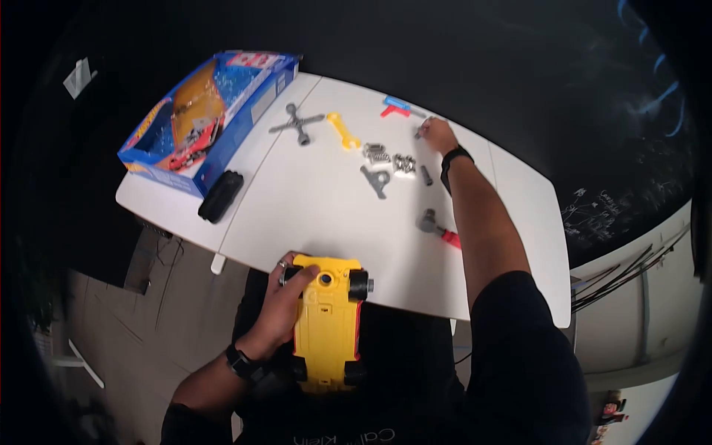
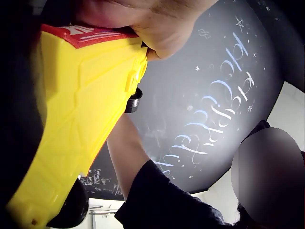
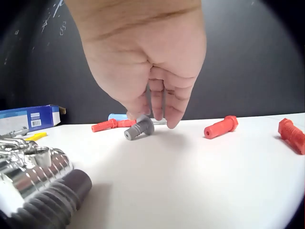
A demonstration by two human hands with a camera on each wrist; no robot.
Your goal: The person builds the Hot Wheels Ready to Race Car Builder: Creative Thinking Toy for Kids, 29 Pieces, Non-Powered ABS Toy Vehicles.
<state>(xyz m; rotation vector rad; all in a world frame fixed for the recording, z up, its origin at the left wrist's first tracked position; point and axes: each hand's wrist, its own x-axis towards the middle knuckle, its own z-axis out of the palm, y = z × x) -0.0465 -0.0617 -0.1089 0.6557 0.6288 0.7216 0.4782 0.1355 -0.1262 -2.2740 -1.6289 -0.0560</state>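
Note:
My left hand (image 1: 285,300) grips the front end of a toy vehicle with a yellow underside (image 1: 326,319), thumb on the underside near a round hole. In the left wrist view the yellow body (image 2: 81,95) hangs beside the left hand (image 2: 138,19). Over the table's far right part, my right hand (image 1: 439,136) is at a small grey bolt (image 1: 419,133). The right wrist view shows the right hand (image 3: 147,62) pointing down, thumb and fingertips pinching the head of that grey bolt (image 3: 138,130); another grey threaded piece (image 3: 57,200) lies nearer the camera.
On the white table (image 1: 297,200) are a blue box (image 1: 237,126), grey cross wrench (image 1: 298,124), yellow wrench (image 1: 343,132), silver parts (image 1: 404,165), grey T-shaped piece (image 1: 377,182), red-handled tool (image 1: 449,237) and black case (image 1: 221,196). Red bolts (image 3: 221,128) lie right of the right hand.

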